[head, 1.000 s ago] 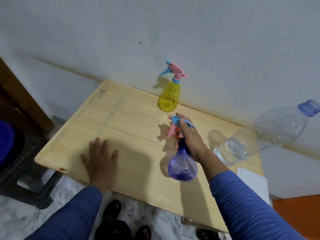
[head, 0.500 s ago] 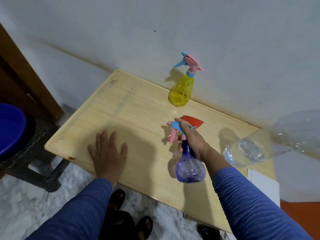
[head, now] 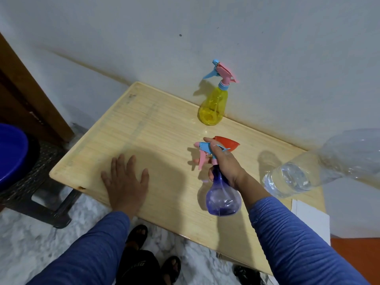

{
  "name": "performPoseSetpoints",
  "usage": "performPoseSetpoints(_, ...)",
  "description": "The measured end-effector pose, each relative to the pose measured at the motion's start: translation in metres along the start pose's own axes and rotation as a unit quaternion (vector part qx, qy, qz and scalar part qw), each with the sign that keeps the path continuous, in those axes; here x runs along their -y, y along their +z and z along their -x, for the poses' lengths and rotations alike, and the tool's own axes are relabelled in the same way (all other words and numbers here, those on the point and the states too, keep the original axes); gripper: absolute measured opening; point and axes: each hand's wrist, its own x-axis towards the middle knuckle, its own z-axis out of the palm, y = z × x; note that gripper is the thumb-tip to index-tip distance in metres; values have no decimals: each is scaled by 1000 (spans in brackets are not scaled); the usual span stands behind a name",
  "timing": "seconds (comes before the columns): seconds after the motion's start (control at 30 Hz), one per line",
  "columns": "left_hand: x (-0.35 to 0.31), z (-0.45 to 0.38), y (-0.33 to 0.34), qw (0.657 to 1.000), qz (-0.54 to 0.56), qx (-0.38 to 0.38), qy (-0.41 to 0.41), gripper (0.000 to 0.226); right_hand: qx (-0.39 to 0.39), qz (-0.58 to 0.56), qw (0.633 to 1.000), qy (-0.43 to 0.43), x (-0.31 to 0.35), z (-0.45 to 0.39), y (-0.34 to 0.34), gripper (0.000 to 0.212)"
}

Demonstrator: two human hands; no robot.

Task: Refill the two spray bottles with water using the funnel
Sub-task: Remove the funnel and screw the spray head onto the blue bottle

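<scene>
The right hand [head: 225, 163] grips the neck of the purple spray bottle [head: 223, 199], fingers curled round it just under the blue and pink trigger head, the forefinger laid along the top of the head. The bottle's round belly hangs below the fingers and looks see-through; whether any water sits in it is hard to make out. Just beyond the fingertips an orange funnel [head: 227, 143] lies on the wooden table [head: 144, 130], partly hidden behind the hand. Farther past the fingertips, against the wall, the yellow spray bottle [head: 212, 108] stands upright with its sprayer on; its contents cannot be judged. To the right of the gripping fingers lies a large clear plastic bottle [head: 320, 169], blurred and cut off at the frame edge, with a little water showing near its base. The left hand [head: 125, 182] rests flat on the table near the front edge, fingers straight and slightly spread, well apart from both spray bottles. A blue tub [head: 10, 153] is cut off at the left.
</scene>
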Motion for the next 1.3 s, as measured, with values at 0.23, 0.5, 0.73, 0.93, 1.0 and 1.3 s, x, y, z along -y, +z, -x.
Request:
performPoseSetpoints(0.23, 0, 0, 0, 1000, 2, 1, -2, 57, -21, 4, 1000, -7, -5, -3, -7, 35)
performPoseSetpoints(0.5, 1, -1, 2, 1000, -3, 1, 2, 56, -30, -13, 999, -23, -6, -5, -5, 33)
performPoseSetpoints(0.73, 2, 0, 2, 1000, -1, 6, 3, 56, -31, -46, 996, -63, -3, 0, -4, 36)
performPoseSetpoints(0.93, -4, -3, 0, 999, 7, 44, 17, 56, -46, -7, 995, -84, 5, 2, -6, 44)
performPoseSetpoints(1.0, -18, -6, -3, 995, 59, 44, 71, 57, -48, -12, 994, -102, 13, 4, -6, 40)
performPoseSetpoints(1.3, -107, 4, -42, 869, 381, 240, 205, 87, -56, -76, 984, -151, 39, 9, -5, 43)
